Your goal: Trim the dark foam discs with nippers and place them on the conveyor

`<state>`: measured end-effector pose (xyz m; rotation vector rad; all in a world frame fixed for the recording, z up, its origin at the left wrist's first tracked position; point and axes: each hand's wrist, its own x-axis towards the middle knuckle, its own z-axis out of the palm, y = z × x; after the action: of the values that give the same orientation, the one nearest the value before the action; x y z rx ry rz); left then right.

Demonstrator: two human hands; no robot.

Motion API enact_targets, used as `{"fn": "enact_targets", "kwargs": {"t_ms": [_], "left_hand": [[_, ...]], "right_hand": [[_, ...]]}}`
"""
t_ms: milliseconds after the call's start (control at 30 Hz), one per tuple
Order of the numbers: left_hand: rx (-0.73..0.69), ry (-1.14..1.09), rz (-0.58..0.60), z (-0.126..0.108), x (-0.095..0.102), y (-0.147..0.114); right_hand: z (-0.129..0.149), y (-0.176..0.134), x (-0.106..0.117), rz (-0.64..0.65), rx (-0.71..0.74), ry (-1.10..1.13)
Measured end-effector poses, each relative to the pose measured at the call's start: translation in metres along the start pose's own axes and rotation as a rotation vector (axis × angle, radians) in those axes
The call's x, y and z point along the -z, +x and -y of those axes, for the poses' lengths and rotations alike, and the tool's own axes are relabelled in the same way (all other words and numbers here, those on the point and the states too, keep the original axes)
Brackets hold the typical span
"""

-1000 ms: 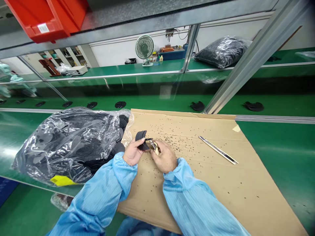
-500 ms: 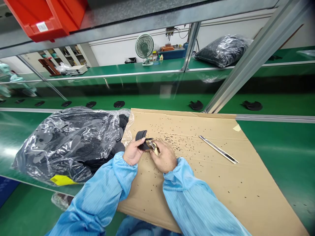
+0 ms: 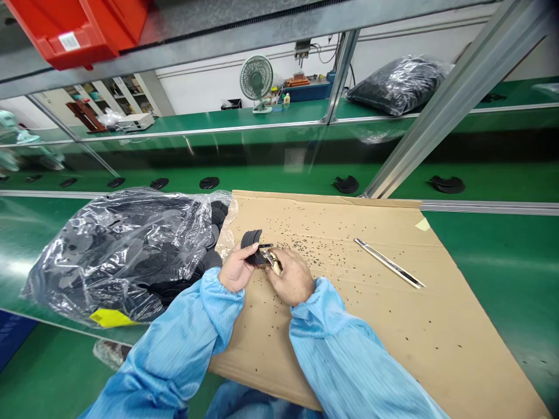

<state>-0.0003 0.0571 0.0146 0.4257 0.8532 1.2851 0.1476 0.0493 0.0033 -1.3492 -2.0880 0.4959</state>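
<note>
My left hand [image 3: 237, 269] is closed on a black curved piece [image 3: 251, 238] with ridged, layered edges, held above the cardboard sheet [image 3: 371, 326]. My right hand [image 3: 292, 278] grips small nippers [image 3: 275, 266] with pale handles and a metal head. The head of the nippers meets the right side of the black piece; the exact contact point is too small to make out. Tiny black bits [image 3: 305, 247] lie scattered over the cardboard around both hands. Left of my left hand, a clear plastic bag [image 3: 117, 250] spills black discs [image 3: 212, 260] from its open end.
A slim white-edged blade-like strip [image 3: 388, 263] lies on the cardboard at right. Along the green strip behind are several black pieces [image 3: 346, 184]. A slanted metal post [image 3: 441, 110] rises at right. Overhead is a shelf with a red bin [image 3: 82, 35]; a fan [image 3: 256, 78] stands farther back.
Both hands keep nearly the same pose, with the nippers still at the black piece. The view has shifted slightly, and the black pieces on the far green strip appear a little farther left.
</note>
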Motion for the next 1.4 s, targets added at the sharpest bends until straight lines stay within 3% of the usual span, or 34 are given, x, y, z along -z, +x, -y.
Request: {"fn": "enact_targets", "kwargs": {"t_ms": [1400], "left_hand": [[-0.008, -0.029, -0.004, 0.0009, 0.0005, 0.0014]], "right_hand": [[-0.0021, -0.0007, -0.0017, 0.03, -0.001, -0.002]]}}
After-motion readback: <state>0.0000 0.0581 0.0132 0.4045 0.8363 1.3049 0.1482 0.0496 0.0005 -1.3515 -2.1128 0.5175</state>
